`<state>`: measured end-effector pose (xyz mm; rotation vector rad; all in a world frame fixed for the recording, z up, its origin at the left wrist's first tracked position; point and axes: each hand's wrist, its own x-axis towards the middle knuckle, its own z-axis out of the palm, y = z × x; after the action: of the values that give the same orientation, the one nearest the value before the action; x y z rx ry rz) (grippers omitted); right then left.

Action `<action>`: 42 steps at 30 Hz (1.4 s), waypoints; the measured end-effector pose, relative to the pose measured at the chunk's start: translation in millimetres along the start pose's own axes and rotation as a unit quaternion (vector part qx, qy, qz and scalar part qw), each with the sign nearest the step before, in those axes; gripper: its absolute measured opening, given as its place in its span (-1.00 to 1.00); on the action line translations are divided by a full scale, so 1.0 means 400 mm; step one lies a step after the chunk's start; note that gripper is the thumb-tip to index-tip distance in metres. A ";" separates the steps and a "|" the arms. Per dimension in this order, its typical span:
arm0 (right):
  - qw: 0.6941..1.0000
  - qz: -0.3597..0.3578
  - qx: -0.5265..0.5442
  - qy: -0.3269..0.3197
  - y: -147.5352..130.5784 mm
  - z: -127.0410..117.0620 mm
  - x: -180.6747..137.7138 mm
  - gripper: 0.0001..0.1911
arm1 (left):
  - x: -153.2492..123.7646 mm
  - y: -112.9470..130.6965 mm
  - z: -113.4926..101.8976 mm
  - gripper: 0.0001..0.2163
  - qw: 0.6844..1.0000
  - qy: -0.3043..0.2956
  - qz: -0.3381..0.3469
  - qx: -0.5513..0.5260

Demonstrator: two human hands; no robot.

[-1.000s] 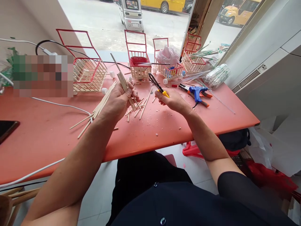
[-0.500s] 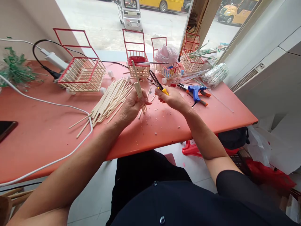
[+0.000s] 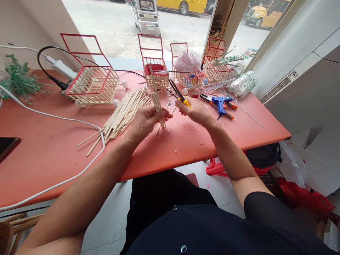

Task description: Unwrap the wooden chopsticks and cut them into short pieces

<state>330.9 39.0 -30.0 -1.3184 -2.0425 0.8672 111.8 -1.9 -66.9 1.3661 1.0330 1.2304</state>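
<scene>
My left hand [image 3: 150,118] is closed around a small bundle of thin wooden sticks [image 3: 157,102]. The bundle stands nearly upright with its lower ends at the tabletop, and one stick reaches well above the others. Just to the right, my right hand [image 3: 192,109] grips a pair of black-and-yellow pliers [image 3: 177,90], whose two long black arms point away from me, slightly apart. The tool does not touch the sticks. Beside my left hand a large pile of wooden sticks [image 3: 124,111] is fanned out on the table.
Red-trimmed stick baskets [image 3: 92,79] line the back of the orange-red table [image 3: 66,141]. A blue glue gun [image 3: 220,103] and an orange-handled tool [image 3: 228,115] lie at right. A white cable [image 3: 90,163] curves across the left side, near a phone [image 3: 7,147]. Wood scraps litter the middle.
My left hand has shifted slightly left and its fingers have moved on the bundle, with the long stick now leaning a little differently. My right hand and the pliers have hardly moved.
</scene>
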 end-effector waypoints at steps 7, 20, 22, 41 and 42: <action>1.000 -0.010 0.003 0.005 0.004 -0.006 0.000 -0.32 | 0.001 0.001 -0.001 -0.48 1.000 0.012 0.011 0.015; 0.999 -0.037 -0.004 -0.036 0.003 -0.026 -0.009 -0.30 | -0.018 0.055 -0.031 -0.49 0.987 -0.113 -0.113 -0.033; 0.997 -0.049 -0.022 -0.064 0.004 -0.034 -0.010 -0.27 | -0.019 0.059 -0.041 -0.51 0.984 -0.126 -0.124 -0.026; 0.980 -0.042 -0.088 -0.172 -0.032 -0.062 -0.030 -0.44 | -0.016 0.066 -0.088 -0.67 0.961 -0.238 -0.130 0.047; 0.980 -0.040 -0.088 -0.176 -0.034 -0.063 -0.030 -0.46 | -0.017 0.067 -0.087 -0.67 0.961 -0.237 -0.131 0.049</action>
<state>346.0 29.2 -4.8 -1.2289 -2.4787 0.9571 75.7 -8.1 -41.3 1.4523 0.9014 0.6192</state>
